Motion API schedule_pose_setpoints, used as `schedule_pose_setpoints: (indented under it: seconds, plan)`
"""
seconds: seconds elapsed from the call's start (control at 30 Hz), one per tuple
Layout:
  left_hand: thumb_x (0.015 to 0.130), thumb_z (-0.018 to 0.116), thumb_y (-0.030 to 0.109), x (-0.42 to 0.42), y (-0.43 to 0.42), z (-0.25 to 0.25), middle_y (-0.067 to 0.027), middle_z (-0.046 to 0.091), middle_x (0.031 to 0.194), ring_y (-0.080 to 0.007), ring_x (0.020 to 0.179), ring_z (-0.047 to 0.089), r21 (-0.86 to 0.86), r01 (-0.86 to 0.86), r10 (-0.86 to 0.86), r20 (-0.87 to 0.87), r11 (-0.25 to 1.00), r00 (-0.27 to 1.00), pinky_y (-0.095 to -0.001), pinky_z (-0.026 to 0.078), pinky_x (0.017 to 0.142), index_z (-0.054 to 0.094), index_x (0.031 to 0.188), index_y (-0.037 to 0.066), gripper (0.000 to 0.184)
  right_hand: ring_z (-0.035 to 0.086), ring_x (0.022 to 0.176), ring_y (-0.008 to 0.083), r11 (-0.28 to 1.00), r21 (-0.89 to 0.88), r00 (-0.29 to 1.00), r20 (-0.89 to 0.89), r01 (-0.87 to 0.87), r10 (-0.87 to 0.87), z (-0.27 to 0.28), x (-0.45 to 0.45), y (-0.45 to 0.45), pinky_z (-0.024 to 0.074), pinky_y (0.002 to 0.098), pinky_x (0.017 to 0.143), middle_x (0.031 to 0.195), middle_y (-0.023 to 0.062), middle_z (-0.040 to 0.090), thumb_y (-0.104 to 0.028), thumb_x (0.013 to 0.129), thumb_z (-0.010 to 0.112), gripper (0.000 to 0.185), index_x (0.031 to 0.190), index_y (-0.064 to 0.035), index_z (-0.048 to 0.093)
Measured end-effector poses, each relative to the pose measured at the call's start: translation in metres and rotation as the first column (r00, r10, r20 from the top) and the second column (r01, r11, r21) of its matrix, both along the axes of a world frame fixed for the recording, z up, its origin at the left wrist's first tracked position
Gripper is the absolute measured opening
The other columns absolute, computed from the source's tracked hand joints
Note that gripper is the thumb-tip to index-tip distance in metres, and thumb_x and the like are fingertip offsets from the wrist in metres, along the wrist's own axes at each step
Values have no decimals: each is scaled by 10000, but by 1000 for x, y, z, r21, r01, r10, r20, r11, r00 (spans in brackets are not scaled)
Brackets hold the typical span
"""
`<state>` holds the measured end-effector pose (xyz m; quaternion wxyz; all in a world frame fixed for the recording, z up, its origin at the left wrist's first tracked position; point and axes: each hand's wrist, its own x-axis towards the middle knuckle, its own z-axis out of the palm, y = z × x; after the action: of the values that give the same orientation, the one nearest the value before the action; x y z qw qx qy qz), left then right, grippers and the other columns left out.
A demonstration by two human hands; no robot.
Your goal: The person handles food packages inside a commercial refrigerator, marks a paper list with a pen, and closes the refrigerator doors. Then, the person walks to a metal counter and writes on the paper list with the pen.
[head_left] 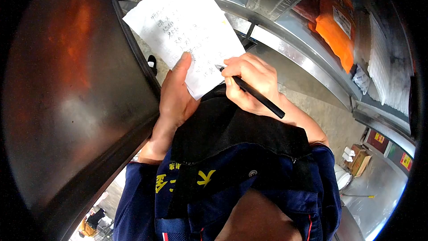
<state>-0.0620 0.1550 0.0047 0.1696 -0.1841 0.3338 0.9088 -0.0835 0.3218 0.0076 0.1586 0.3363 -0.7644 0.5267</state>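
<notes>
- White paper (pixel 187 24), covered in part by rows of dark handwriting (pixel 171 29), is held up in front of the wearer's chest, its lowest corner pointed toward the black apron (pixel 236 129).
- The paper is pinched by the left hand (pixel 174 91) near that corner: the thumb is laid over the lower left edge, while the fingers are hidden beneath.
- A black pen (pixel 261 97) is gripped between the thumb and bent fingers of the right hand (pixel 254 78), which is set over the paper's lower right edge.
- The pen's tip is brought to the writing near that edge; whether the surface is touched cannot be told.
- A dark blue short-sleeved top (pixel 140 196) is worn, and yellow characters (pixel 206 177) are seen at the chest.
- The left side is filled by a metal panel (pixel 76 107) bordered with dark edging.
- To the right, an orange package (pixel 336 35) is seen inside a metal-framed unit (pixel 303 62), near its front edge, with a white label attached.
</notes>
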Motion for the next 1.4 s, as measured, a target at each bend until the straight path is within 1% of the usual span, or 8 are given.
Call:
schedule_pose_setpoints:
  seconds: [0.17, 0.23, 0.33, 0.4, 0.5, 1.17, 1.33, 1.4]
  plan:
    - [953, 376, 221, -1, 2, 0, -157, 524, 1180, -236, 1080, 534, 26, -69, 69, 17, 997, 998, -378, 412, 936, 371, 1249, -42, 396, 565, 619, 236, 1000, 14, 1000, 3, -14, 14, 1, 0, 1, 449, 315, 545, 671, 85, 529, 58, 649, 587, 162, 774, -27, 528]
    - [947, 399, 249, 4, -10, -11, -146, 553, 1140, -219, 1040, 556, -353, 58, -66, -11, 934, 998, -364, 422, 914, 404, 1229, -33, 398, 563, 641, 249, 1000, 13, 1000, 10, 6, -6, -1, 1, 0, 453, 322, 555, 692, 86, 532, 38, 646, 595, 167, 783, -30, 527]
    - [936, 428, 339, 4, -3, 2, -113, 579, 1102, -184, 986, 574, -221, -23, 61, 166, 975, 984, -334, 427, 897, 445, 1210, -14, 447, 537, 677, 266, 995, 87, 998, -35, -44, 47, -14, -2, 9, 449, 351, 574, 726, 89, 512, -68, 645, 613, 187, 801, -40, 513]
    - [956, 377, 340, 3, 1, 7, -135, 487, 1220, -216, 1132, 478, -155, 45, -42, 19, 987, 999, -375, 366, 972, 351, 1288, -24, 494, 523, 676, 269, 994, 64, 995, -17, -94, 95, -13, -3, 10, 441, 365, 575, 727, 94, 498, -94, 649, 610, 192, 794, -39, 498]
    - [962, 355, 318, 4, 9, 18, -142, 479, 1222, -232, 1132, 470, -175, -8, 21, 74, 984, 997, -372, 360, 961, 348, 1276, -35, 473, 520, 678, 275, 995, -39, 995, 13, -96, 97, -5, 0, 8, 435, 372, 572, 729, 98, 497, -59, 657, 600, 173, 780, -28, 483]
    - [961, 360, 324, 5, 8, 16, -122, 483, 1232, -228, 1127, 479, -239, 6, 7, 55, 971, 998, -364, 360, 961, 357, 1281, -1, 457, 542, 705, 276, 997, -2, 997, 29, -75, 75, -5, 2, 10, 463, 366, 589, 745, 98, 527, -17, 659, 579, 152, 788, -21, 499]
    - [952, 392, 314, 3, 2, 10, -133, 478, 1241, -227, 1126, 485, -170, 8, 2, 60, 985, 998, -367, 367, 966, 354, 1284, -10, 465, 525, 623, 261, 990, -85, 991, 70, -109, 115, -4, 1, 11, 439, 374, 566, 680, 94, 501, -37, 711, 537, 75, 767, -31, 487]
    - [949, 409, 286, 3, 1, 11, -135, 488, 1229, -228, 1115, 496, -187, -11, 29, 98, 982, 995, -365, 381, 955, 359, 1275, -15, 446, 544, 631, 253, 998, -7, 998, 9, -65, 65, -7, -2, 9, 450, 358, 567, 684, 98, 512, -37, 695, 559, 92, 768, -25, 505]
